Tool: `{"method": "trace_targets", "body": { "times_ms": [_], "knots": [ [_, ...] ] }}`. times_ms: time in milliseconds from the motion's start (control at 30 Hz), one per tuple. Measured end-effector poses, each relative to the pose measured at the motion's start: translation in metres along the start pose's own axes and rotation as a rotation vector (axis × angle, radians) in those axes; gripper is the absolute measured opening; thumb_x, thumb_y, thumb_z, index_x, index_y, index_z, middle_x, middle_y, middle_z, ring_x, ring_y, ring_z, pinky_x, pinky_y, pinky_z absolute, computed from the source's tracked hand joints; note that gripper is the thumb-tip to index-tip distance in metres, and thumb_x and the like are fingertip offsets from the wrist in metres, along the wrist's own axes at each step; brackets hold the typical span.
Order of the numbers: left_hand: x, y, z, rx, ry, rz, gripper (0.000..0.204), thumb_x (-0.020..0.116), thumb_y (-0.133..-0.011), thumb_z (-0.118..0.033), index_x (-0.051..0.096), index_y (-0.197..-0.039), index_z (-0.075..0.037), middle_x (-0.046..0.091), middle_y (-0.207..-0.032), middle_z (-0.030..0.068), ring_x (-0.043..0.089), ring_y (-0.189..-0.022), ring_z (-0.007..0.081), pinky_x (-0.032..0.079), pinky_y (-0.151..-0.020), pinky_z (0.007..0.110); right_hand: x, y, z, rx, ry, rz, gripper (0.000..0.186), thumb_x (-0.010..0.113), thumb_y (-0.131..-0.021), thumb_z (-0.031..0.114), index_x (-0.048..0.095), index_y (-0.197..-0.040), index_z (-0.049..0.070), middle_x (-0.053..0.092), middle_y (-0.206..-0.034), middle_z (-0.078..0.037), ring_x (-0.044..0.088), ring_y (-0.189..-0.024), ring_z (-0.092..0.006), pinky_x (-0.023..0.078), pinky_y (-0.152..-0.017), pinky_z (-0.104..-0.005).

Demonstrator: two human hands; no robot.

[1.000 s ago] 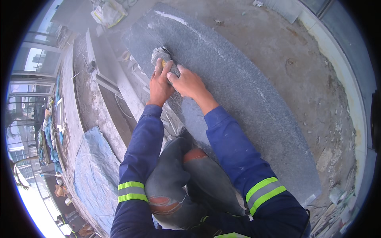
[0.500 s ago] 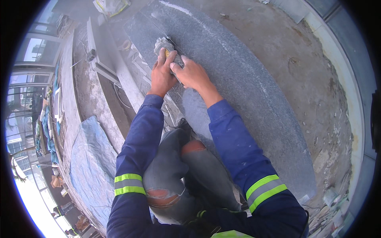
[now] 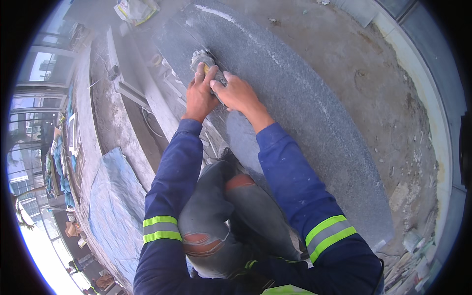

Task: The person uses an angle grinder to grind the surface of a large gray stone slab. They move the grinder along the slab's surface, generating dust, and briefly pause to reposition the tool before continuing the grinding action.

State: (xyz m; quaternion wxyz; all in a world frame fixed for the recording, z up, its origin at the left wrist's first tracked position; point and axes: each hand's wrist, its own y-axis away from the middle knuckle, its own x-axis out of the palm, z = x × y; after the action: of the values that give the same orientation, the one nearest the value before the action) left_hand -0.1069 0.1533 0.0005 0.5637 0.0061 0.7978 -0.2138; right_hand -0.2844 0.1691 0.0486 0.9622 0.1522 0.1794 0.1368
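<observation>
Both my hands are closed round a dusty angle grinder (image 3: pixel 208 66) with a grey head and a yellow patch. My left hand (image 3: pixel 201 94) grips its left side near the head, while my right hand (image 3: pixel 238 91) wraps the body from the right. Under the tool lies a large grey stone slab (image 3: pixel 305 113) with a curved right edge. A thin dark line runs over the slab just beyond the grinder's head. The disc is mostly hidden by the tool, and dust hazes the far left end of the slab.
Long pale stone strips (image 3: pixel 129 69) lie left of the slab. A blue tarp sheet (image 3: pixel 115 196) covers ground at the lower left. A white sack (image 3: pixel 136 11) sits at the far end. Beyond the slab's right edge is dusty concrete floor (image 3: pixel 366 93), bordered by a curved pale kerb (image 3: pixel 424 93).
The grinder and both hands stay almost in place, with only a slight shift down in the picture. My grip looks the same.
</observation>
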Motion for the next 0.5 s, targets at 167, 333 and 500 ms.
{"method": "trace_targets", "body": {
  "times_ms": [167, 333, 500],
  "knots": [
    [-0.001, 0.015, -0.008, 0.044, -0.007, -0.027, 0.080, 0.089, -0.079, -0.021, 0.060, -0.155, -0.025, 0.048, -0.168, 0.0309, 0.064, -0.138, 0.0536, 0.055, -0.113, 0.055, 0.002, 0.015, -0.013, -0.067, 0.099, -0.061, 0.085, 0.059, -0.106, 0.051, 0.046, -0.164, -0.010, 0.063, -0.151, -0.036, 0.061, -0.142, -0.0481, 0.048, -0.120, -0.0523],
    [0.002, 0.015, -0.008, 0.031, -0.006, -0.026, 0.079, 0.088, -0.081, -0.021, 0.060, -0.155, -0.025, 0.048, -0.168, 0.0312, 0.064, -0.138, 0.0538, 0.056, -0.112, 0.055, 0.004, 0.014, -0.016, -0.076, 0.114, -0.102, 0.088, 0.060, -0.105, 0.053, 0.046, -0.164, -0.010, 0.069, -0.142, -0.038, 0.069, -0.134, -0.0473, 0.052, -0.115, -0.0506],
    [-0.001, 0.003, -0.003, 0.002, 0.009, 0.011, 0.077, 0.087, -0.082, -0.020, 0.061, -0.154, -0.024, 0.048, -0.168, 0.0312, 0.064, -0.138, 0.0535, 0.055, -0.113, 0.055, 0.002, 0.005, -0.002, -0.005, 0.014, -0.019, 0.082, 0.058, -0.108, 0.051, 0.046, -0.164, -0.009, 0.059, -0.158, -0.034, 0.057, -0.148, -0.0484, 0.045, -0.124, -0.0534]
  ]
}}
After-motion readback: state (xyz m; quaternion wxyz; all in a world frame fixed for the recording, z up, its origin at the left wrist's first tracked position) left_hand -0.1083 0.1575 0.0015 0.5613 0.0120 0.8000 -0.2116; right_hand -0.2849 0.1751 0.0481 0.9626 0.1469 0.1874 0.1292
